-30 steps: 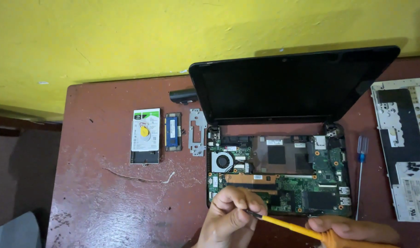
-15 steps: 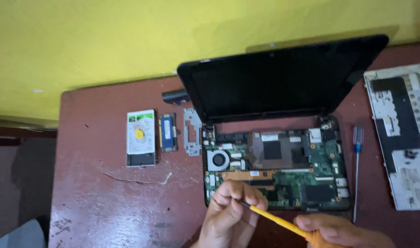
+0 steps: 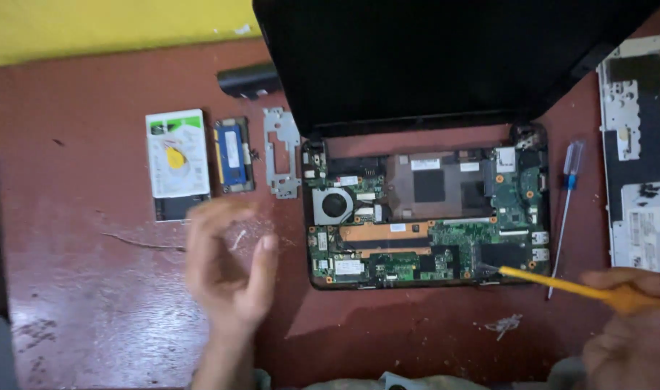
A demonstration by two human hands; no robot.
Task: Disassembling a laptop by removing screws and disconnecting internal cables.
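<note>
- right hand (image 3: 629, 328) gripped a slim orange tool (image 3: 561, 284), its tip on the opened laptop (image 3: 425, 217) and its green board; finger state blurred, can't tell more.
- left hand (image 3: 227, 269) hovered blurred over the scuffed red table (image 3: 77, 217), fingers loosely spread, holding nothing.
- flat silver drive (image 3: 175, 162) carried a white label with a yellow patch; blue-labelled memory stick (image 3: 233, 154) lay beside it.

A worn reddish-brown table (image 3: 92, 303) stands against a yellow wall (image 3: 113, 25) — dim, even light.
</note>
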